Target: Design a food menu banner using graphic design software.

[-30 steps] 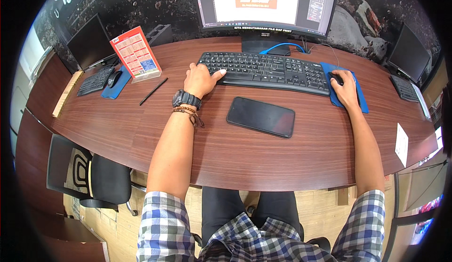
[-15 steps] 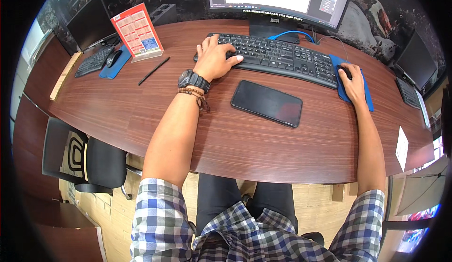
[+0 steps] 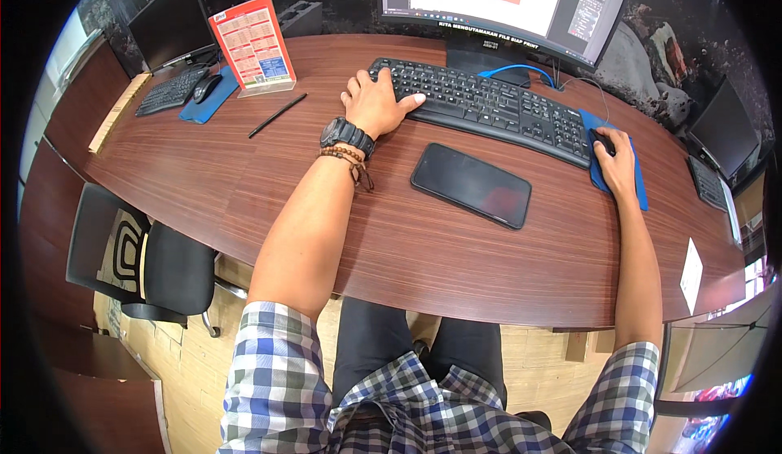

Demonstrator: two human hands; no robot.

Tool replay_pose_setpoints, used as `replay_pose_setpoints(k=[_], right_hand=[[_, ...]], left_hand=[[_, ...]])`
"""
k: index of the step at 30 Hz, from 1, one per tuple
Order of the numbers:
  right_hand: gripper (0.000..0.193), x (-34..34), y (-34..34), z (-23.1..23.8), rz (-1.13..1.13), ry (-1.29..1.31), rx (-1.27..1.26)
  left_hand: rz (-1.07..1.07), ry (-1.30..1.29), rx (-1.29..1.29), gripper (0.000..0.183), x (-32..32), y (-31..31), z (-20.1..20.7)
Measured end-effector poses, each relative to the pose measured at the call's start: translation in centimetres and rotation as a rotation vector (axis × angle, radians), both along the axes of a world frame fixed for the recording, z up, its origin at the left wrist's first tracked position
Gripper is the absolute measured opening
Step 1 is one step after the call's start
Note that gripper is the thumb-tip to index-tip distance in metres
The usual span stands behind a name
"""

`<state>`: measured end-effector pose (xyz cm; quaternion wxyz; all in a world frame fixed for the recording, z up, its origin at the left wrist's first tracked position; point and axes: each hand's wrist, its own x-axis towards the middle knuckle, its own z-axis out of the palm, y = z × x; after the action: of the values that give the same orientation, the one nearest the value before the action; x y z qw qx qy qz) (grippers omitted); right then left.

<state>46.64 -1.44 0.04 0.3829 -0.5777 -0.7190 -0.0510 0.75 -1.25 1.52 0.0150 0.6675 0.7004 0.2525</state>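
Note:
My left hand [image 3: 376, 106] rests at the left end of a black keyboard [image 3: 497, 108], fingers spread over the keys and thumb stretched out along its near edge. On that wrist are a black watch and beaded bracelets. My right hand [image 3: 621, 169] is curled over a black computer mouse [image 3: 604, 141], partly hidden by the fingers, on a blue mouse pad [image 3: 599, 179]. Between my forearms lies a black smartphone [image 3: 471, 185], screen dark. Behind the keyboard stands a lit monitor [image 3: 562, 2] with a design window showing an orange-red block on a white page.
On the left of the brown desk [image 3: 456, 271] are a thin black pen [image 3: 277, 116], a red-and-white card stand [image 3: 254, 46], and a second keyboard, mouse and dark monitor [image 3: 171, 22]. A white paper [image 3: 691, 276] lies at the right edge. An office chair [image 3: 175, 271] stands at lower left.
The view has shifted a little, so the desk items sit slightly differently in the picture. My left fingers have moved slightly on the keys; my right hand stays on the mouse.

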Motion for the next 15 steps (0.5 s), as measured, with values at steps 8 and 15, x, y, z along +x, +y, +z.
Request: replay_pose_setpoints(k=[8, 15], right_hand=[[0.029, -0.20, -0.09, 0.07, -0.011, 0.001, -0.010], [0.030, -0.21, 0.04, 0.09, -0.003, 0.011, -0.007]], left_hand=[[0.021, 0.003, -0.080, 0.098, -0.30, -0.23, 0.23], [0.027, 0.035, -0.088, 0.096, -0.27, 0.00, 0.29]])
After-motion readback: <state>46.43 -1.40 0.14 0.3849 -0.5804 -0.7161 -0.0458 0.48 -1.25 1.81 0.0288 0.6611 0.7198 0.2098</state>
